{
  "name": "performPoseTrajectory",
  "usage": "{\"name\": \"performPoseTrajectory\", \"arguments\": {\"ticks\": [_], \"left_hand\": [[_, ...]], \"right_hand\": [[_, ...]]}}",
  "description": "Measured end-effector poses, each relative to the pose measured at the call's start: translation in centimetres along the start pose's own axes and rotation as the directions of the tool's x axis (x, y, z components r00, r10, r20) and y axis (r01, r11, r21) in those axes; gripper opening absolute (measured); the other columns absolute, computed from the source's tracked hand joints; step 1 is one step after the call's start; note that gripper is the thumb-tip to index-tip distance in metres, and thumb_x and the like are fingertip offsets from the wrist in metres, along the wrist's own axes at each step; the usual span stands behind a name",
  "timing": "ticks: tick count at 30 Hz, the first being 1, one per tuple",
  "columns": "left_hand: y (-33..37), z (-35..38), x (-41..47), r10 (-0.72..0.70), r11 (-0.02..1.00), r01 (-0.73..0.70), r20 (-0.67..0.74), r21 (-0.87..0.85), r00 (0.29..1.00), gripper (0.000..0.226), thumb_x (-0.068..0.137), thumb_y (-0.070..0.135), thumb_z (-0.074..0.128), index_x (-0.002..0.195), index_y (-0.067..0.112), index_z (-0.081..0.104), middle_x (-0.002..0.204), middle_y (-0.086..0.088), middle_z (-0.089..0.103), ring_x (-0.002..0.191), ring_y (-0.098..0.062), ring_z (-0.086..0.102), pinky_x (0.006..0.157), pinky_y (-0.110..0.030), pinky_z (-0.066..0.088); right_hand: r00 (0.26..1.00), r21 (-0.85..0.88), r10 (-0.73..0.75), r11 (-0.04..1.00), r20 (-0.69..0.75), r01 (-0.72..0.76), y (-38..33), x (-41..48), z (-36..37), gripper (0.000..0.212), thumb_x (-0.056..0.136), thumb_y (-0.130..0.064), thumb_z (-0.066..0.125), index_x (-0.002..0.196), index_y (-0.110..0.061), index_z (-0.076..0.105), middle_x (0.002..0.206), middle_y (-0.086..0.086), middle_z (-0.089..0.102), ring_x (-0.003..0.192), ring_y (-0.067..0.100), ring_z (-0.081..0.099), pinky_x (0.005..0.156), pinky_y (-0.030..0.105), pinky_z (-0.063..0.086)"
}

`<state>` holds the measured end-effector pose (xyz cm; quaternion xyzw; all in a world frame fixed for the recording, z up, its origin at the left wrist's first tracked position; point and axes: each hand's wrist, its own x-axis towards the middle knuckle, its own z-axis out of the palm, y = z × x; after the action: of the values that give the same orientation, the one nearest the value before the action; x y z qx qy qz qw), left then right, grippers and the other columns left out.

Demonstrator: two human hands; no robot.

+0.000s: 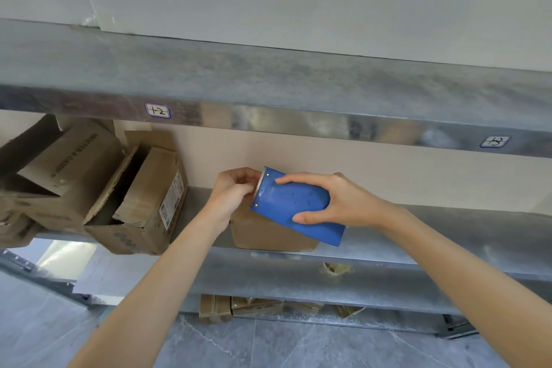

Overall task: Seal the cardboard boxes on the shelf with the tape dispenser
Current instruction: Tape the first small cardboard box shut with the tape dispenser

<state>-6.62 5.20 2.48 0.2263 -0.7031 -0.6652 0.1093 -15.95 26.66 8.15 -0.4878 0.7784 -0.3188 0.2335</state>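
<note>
So the right hand point(343, 203) has the blue tape dispenser point(295, 203) wrapped up: forefinger along the top, thumb underneath, fingers closed firmly round the body. It's tilted, serrated cutter end pointing up and left. The left hand point(236, 188) is right at that toothed edge with its fingers pinched together. I'd guess it's picking at the loose tape end, but I can't actually see any tape between the fingertips, so can't tell if it has hold of anything.

Directly behind and below the dispenser sits a small cardboard box point(268, 233) on the middle metal shelf point(448, 233), near the front edge. Looks like the one about to get sealed, though the dispenser hides its top, so no idea whether the flaps are shut. Off to the left is a pile of open cardboard boxes point(98, 188), flaps sticking up, leaning on each other, one hanging a bit over the shelf edge.

What could go sideways from here, in my opinion:
- Fingertips are right on the cutter teeth. A slip while peeling the tape end equals a nicked finger.
- If the tape end has stuck back onto the roll, it may tear into a sliver instead of coming off full width.
- That small box looks light and sits close to the edge. Dragging tape across it with nothing holding it down could shove it backward or tip it off the front.
- The left pile looks wobbly, so a bump could bring it down.
</note>
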Motion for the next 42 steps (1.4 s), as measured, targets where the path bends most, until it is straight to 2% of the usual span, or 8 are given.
{"name": "performPoseTrajectory", "arguments": {"ticks": [2, 9, 13, 18, 23, 36, 39, 42], "left_hand": [[0.4, 0.3, 0.0, 0.021, 1.0, -0.021, -0.034, -0.003, 0.999, 0.031, 0.083, -0.019, 0.046, 0.094, -0.003, 0.071, 0.084, -0.013, 0.071, 0.074, -0.017, 0.064, 0.059, -0.019, 0.05], [0.9, -2.2, -0.1, 0.013, 0.992, -0.035, -0.179, -0.123, 0.984, 0.028, 0.087, -0.012, 0.057, 0.078, 0.012, 0.069, 0.071, 0.008, 0.071, 0.073, -0.007, 0.063, 0.072, -0.021, 0.052], [0.7, -2.8, -0.5, 0.002, 0.992, -0.026, -0.188, -0.124, 0.982, 0.021, 0.088, -0.007, 0.062, 0.081, 0.011, 0.069, 0.079, 0.003, 0.072, 0.081, -0.012, 0.064, 0.08, -0.027, 0.055], [0.1, -3.7, -0.8, -0.045, 0.983, 0.005, -0.22, -0.181, 0.975, 0.017, 0.09, -0.005, 0.062, 0.085, 0.009, 0.07, 0.079, 0.006, 0.074, 0.088, -0.013, 0.066, 0.081, -0.029, 0.054], [-0.3, -4.4, -0.5, -0.095, 0.972, 0.033, -0.257, -0.234, 0.962, 0.015, 0.091, -0.007, 0.061, 0.087, 0.005, 0.069, 0.088, -0.003, 0.073, 0.093, -0.017, 0.067, 0.09, -0.036, 0.054], [-0.5, -6.7, 1.9, -0.098, 0.958, 0.023, -0.25, -0.286, 0.963, 0.018, 0.089, -0.012, 0.059, 0.084, 0.003, 0.068, 0.088, -0.006, 0.072, 0.094, -0.022, 0.066, 0.082, -0.037, 0.054], [-0.8, -8.3, 2.0, -0.078, 0.958, -0.002, -0.266, -0.287, 0.961, 0.018, 0.089, -0.011, 0.058, 0.084, 0.003, 0.068, 0.092, -0.008, 0.069, 0.094, -0.023, 0.065, 0.078, -0.035, 0.056], [-1.3, -8.7, 1.8, -0.081, 0.96, 0.016, -0.223, -0.28, 0.972, 0.021, 0.09, -0.008, 0.059, 0.081, 0.007, 0.071, 0.089, -0.005, 0.072, 0.092, -0.02, 0.067, 0.083, -0.038, 0.056]], "right_hand": [[1.0, 0.021, -0.006, 1.0, 0.021, 0.005, -0.1, 0.2, -0.8, 0.056, 0.083, -0.036, 0.08, 0.13, -0.054, 0.054, 0.121, -0.019, 0.065, 0.104, 0.009, 0.065, 0.089, 0.033, 0.055], [0.998, 0.081, -0.016, 0.997, 0.062, 0.011, 1.5, -0.7, -2.9, 0.056, 0.083, -0.032, 0.081, 0.13, -0.051, 0.057, 0.127, -0.027, 0.059, 0.114, 0.001, 0.06, 0.094, 0.025, 0.052], [0.996, 0.174, -0.021, 0.985, 0.085, 0.006, 2.2, -1.7, -3.3, 0.055, 0.084, -0.025, 0.081, 0.13, -0.044, 0.059, 0.122, -0.025, 0.062, 0.107, 0.004, 0.063, 0.085, 0.019, 0.053], [0.993, 0.193, -0.011, 0.981, 0.116, -0.012, 2.8, -2.4, -4.2, 0.054, 0.083, -0.026, 0.081, 0.129, -0.047, 0.06, 0.124, -0.02, 0.063, 0.108, 0.008, 0.065, 0.091, 0.029, 0.056], [0.997, 0.177, 0.021, 0.984, 0.071, -0.034, 3.4, -3.0, -4.6, 0.053, 0.083, -0.025, 0.081, 0.127, -0.048, 0.061, 0.123, -0.025, 0.062, 0.108, 0.004, 0.063, 0.088, 0.023, 0.054], [0.988, 0.141, 0.145, 0.979, 0.045, -0.15, 4.5, -4.1, -5.4, 0.054, 0.083, -0.023, 0.081, 0.122, -0.053, 0.061, 0.127, -0.025, 0.061, 0.114, 0.004, 0.06, 0.095, 0.023, 0.051], [0.984, 0.086, 0.18, 0.98, 0.016, -0.18, 5.2, -4.6, -5.8, 0.055, 0.082, -0.022, 0.081, 0.122, -0.053, 0.061, 0.128, -0.029, 0.059, 0.12, -0.002, 0.056, 0.1, 0.019, 0.045], [0.981, 0.076, 0.192, 0.978, 0.022, -0.193, 5.8, -4.5, -5.6, 0.056, 0.081, -0.02, 0.082, 0.125, -0.047, 0.061, 0.129, -0.031, 0.058, 0.124, -0.006, 0.051, 0.101, 0.016, 0.04]]}}
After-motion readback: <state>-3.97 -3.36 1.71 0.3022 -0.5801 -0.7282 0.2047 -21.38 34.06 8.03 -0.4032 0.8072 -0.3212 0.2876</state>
